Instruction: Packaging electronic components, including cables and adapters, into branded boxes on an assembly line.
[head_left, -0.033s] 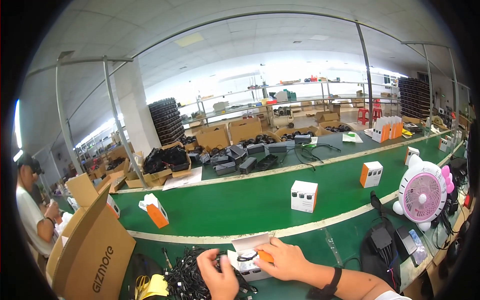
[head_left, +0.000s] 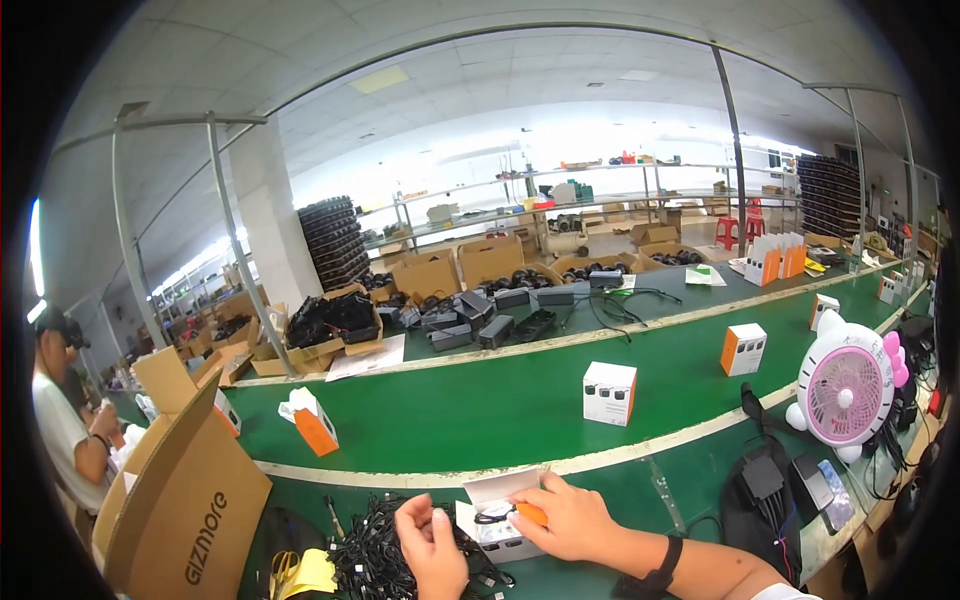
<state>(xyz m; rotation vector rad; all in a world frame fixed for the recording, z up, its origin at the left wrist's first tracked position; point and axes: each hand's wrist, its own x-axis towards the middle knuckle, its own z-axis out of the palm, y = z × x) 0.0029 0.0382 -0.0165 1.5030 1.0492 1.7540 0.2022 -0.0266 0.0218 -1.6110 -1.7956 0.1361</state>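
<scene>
A small white box (head_left: 508,551) with an orange side flap lies in front of me, its white lid flap raised at the back. Inside it shows a coil of black cable (head_left: 492,518). My right hand (head_left: 572,520) is closed on the box's right side, thumb against the orange flap. Just left of the box, my left hand (head_left: 436,552) is raised, thumb apart from the lightly curled fingers, with nothing visible in it. Behind and beside that hand lies a heap of black cables (head_left: 375,550) with plugs.
On the green belt (head_left: 480,410) stand several white-and-orange boxes (head_left: 608,392). At left is an open brown carton (head_left: 200,500); yellow-handled scissors (head_left: 285,575) lie near it. To the right are a pink-and-white fan (head_left: 846,390) and black devices (head_left: 765,490). A person (head_left: 75,430) stands far left.
My left hand has shifted slightly, its thumb now nearer the fingers and a little farther from the box. My right hand and the box look almost unchanged.
</scene>
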